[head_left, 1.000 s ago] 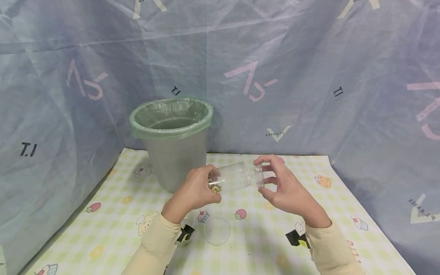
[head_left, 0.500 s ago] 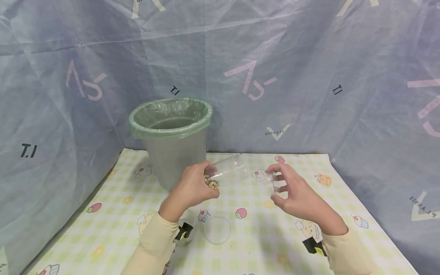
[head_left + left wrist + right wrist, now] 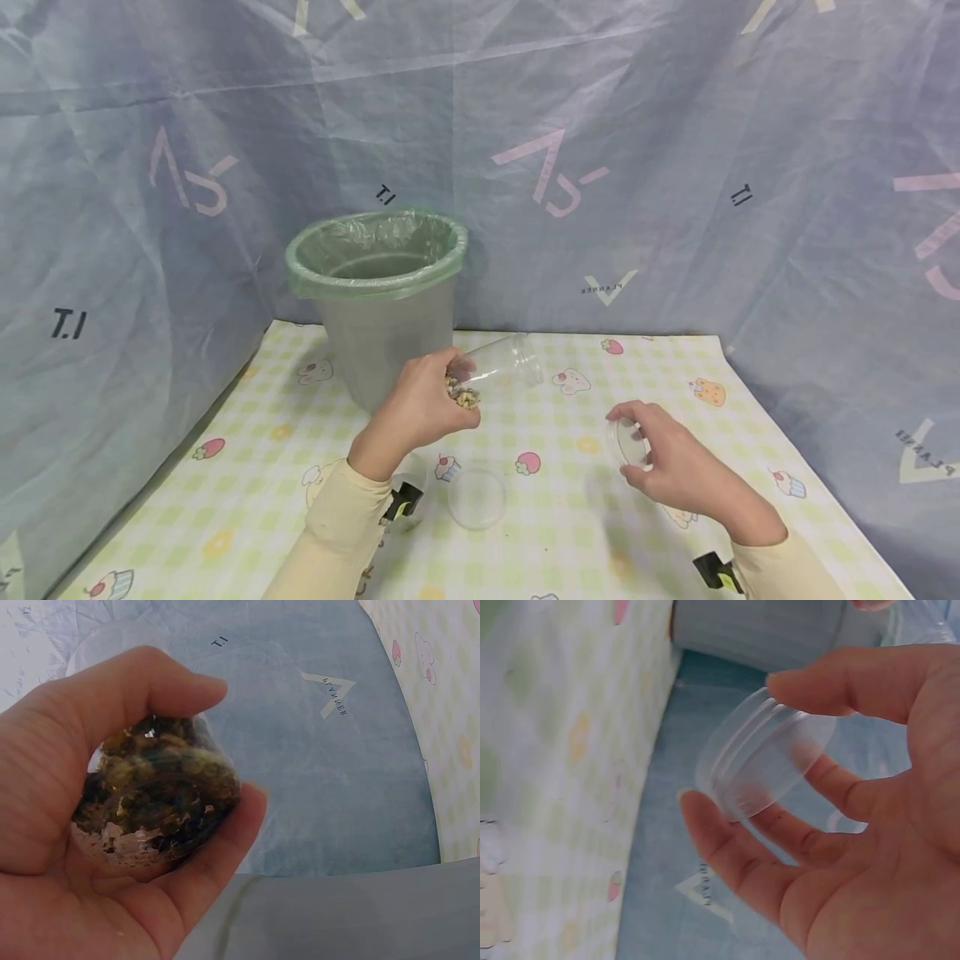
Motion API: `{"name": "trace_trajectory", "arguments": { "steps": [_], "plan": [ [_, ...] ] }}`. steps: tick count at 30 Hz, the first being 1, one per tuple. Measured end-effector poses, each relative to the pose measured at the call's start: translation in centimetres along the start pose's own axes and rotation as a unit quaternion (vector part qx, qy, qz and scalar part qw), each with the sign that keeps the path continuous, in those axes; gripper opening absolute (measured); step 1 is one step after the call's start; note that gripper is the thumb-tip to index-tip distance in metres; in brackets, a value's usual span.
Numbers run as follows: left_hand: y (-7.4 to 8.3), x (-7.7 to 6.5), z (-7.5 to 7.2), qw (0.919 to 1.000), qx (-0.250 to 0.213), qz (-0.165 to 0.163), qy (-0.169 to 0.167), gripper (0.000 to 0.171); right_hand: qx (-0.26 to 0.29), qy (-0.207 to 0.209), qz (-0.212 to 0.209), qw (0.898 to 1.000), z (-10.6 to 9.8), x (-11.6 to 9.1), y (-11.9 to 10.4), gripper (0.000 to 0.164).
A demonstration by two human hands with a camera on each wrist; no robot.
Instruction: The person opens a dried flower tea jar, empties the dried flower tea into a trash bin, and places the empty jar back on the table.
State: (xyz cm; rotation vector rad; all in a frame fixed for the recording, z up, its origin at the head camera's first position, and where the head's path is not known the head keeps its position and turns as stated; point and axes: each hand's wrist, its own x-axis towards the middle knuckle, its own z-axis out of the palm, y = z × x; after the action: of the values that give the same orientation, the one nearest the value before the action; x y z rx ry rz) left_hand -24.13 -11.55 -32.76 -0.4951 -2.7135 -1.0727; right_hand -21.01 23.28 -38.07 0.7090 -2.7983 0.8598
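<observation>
My left hand (image 3: 420,402) grips the base end of a clear plastic jar (image 3: 498,363), which lies tipped with its uncovered mouth pointing right and slightly up. Dried yellowish-green flower heads (image 3: 467,398) have gathered at the jar's bottom, and the left wrist view shows them as a dark clump (image 3: 169,787) between thumb and fingers. Lower on the right, my right hand (image 3: 678,460) pinches a clear round lid (image 3: 630,442) by its edge. In the right wrist view that lid (image 3: 757,754) is tilted, thumb on one side and fingertips on the other.
Behind the left hand stands a grey bin (image 3: 390,333) lined with a green-edged bag. A second clear lid (image 3: 477,498) lies on the checked tablecloth (image 3: 555,517). Beside it, another clear container (image 3: 411,477) is partly hidden by my left wrist. Grey-blue cloth (image 3: 660,167) hangs around the table.
The lid has come away from the jar's mouth. My right hand has carried it right and down toward the table, while the left hand with the jar has shifted only slightly.
</observation>
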Motion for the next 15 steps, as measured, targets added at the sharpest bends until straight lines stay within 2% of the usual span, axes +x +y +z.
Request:
{"name": "trace_trajectory", "arguments": {
  "steps": [7,15],
  "plan": [
    [-0.1,0.1,-0.2,0.9999,-0.007,-0.009,0.000,0.045,0.002,-0.062,0.055,0.997,1.1,-1.0,1.6,0.057],
    [-0.2,0.1,-0.3,0.9999,-0.002,-0.011,-0.002,0.046,-0.032,-0.088,0.080,0.992,2.4,-1.7,2.4,0.056]
  ]
}}
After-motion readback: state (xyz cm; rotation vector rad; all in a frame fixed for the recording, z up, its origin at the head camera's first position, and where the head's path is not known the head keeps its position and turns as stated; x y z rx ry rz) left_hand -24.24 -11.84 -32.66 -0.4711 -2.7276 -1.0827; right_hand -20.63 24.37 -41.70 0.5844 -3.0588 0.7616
